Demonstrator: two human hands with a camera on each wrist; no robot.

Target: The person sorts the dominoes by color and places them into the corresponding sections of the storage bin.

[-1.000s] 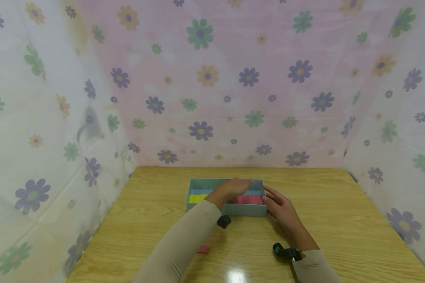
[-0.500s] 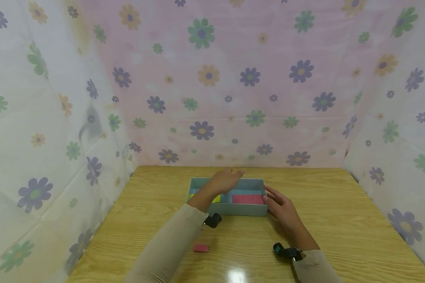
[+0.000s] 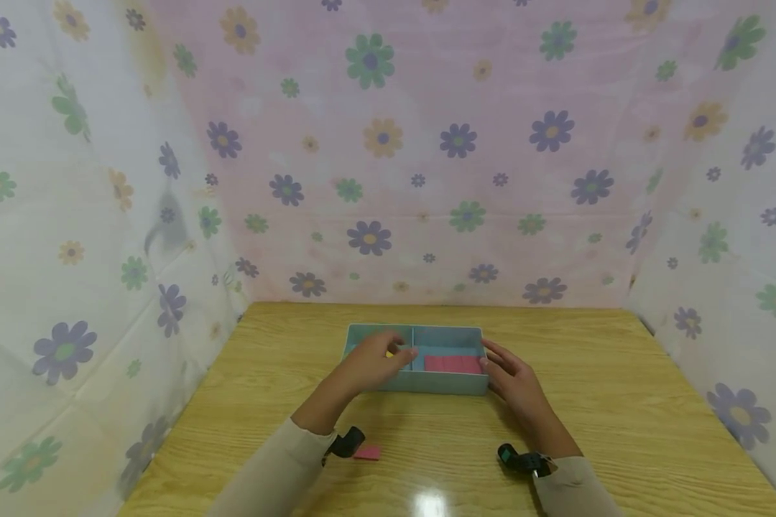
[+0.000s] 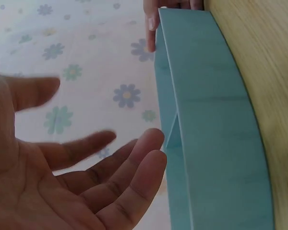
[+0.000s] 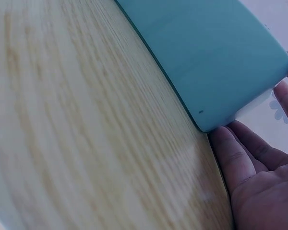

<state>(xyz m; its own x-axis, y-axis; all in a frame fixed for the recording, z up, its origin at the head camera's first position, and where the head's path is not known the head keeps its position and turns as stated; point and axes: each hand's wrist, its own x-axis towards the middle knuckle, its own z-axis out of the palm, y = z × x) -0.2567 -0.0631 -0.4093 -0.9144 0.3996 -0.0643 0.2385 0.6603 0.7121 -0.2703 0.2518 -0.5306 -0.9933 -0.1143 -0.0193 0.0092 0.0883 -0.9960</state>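
Note:
A light blue-green storage box [image 3: 436, 383] with a divider stands on the table. Pink flat pieces [image 3: 453, 364] fill the front of its right compartment. A sliver of yellow [image 3: 390, 354] shows in the left compartment, which is mostly hidden by my left hand [image 3: 371, 365]. That hand is above the box's front left rim, fingers loosely bent and apart; the left wrist view shows nothing in it. At the box's right end, my right hand [image 3: 517, 384] rests its fingertips [image 5: 224, 136] and thumb against the wall.
One pink piece [image 3: 367, 452] lies on the wooden table [image 3: 621, 402], near my left wrist's camera [image 3: 348, 441]. Flower-patterned cloth [image 3: 420, 165] hangs behind the table and along both sides.
My left hand has come back from over the divider, moving left and toward me, uncovering the divider and pink pieces. The right hand and the box look unmoved.

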